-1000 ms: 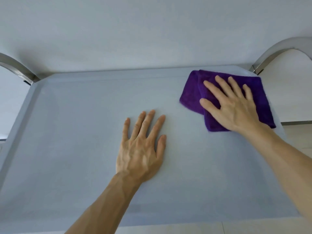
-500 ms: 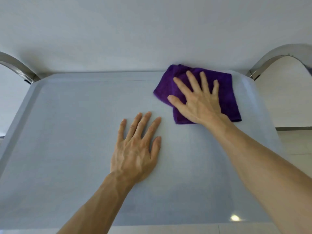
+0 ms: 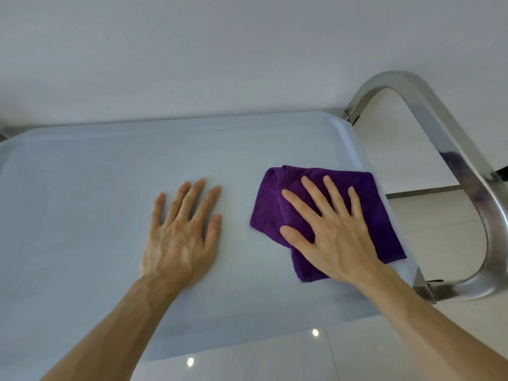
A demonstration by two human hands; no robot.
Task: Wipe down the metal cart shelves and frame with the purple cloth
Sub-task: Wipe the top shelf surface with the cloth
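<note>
Right hand: the right hand (image 3: pixel 334 235) lies flat on the purple cloth (image 3: pixel 368 204), fingers straight and spread, pressing it down on the shelf rather than gripping it.
Left hand: the left hand (image 3: pixel 181 237) rests palm down on the bare shelf just left of the cloth, fingers straight and slightly apart, holding nothing; it appears to steady the person or the cart.
Cloth position: the purple cloth is folded into a rough rectangle on the right part of the top shelf (image 3: pixel 82 215), its right edge reaching up onto the shelf's raised rim.
How the cloth handles: it looks soft, light and limp, like terry or microfibre. It would likely bunch or unfold if dragged by one corner, so a flat palm over the middle of the fold seems the best hold.
Shelf as container: the top shelf is a shallow tray with a low raised rim and rounded corners. It holds only the cloth and the two hands.
Surface: smooth, pale and slightly glossy, so the cloth should slide easily.
Frame: a curved, polished metal handle (image 3: pixel 450 149) rises beside the shelf's right edge, close to the cloth but not touching it.
Surroundings: a pale wall behind and glossy floor tiles below.
</note>
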